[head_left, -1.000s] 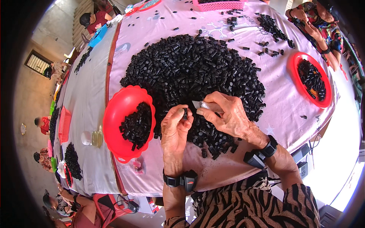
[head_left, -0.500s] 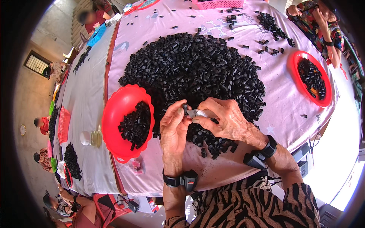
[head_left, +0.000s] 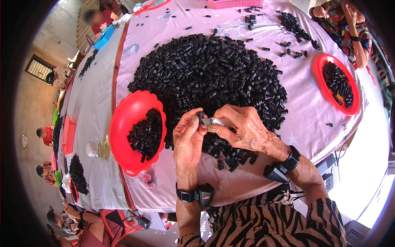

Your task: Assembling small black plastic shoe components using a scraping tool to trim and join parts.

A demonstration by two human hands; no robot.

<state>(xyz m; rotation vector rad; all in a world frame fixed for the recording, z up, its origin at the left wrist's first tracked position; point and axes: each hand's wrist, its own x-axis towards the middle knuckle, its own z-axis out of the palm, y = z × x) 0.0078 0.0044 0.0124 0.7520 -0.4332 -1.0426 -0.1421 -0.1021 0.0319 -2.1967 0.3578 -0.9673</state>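
In front of the pile, my left hand (head_left: 187, 140) pinches a small black plastic piece (head_left: 200, 116) between thumb and fingertips. My right hand (head_left: 249, 131) is closed around a small blade (head_left: 207, 122) with a whitish, shiny wrapped handle. The blade's tip meets the black piece. Behind and beneath my hands spreads a big heap of similar black plastic pieces (head_left: 205, 74). A scalloped red bowl (head_left: 120, 131), left of my left hand, has more of these pieces along its right side.
A second red bowl (head_left: 318, 68) with black pieces stands at the right, near another person (head_left: 358, 41). Loose pieces lie across the pink cloth (head_left: 164, 29). Two small jars (head_left: 98, 150) and a red basket (head_left: 68, 136) sit at the left. Other people work along that side.
Both hands stay almost in place, still gripping the black piece and the blade. The view has shifted very slightly.
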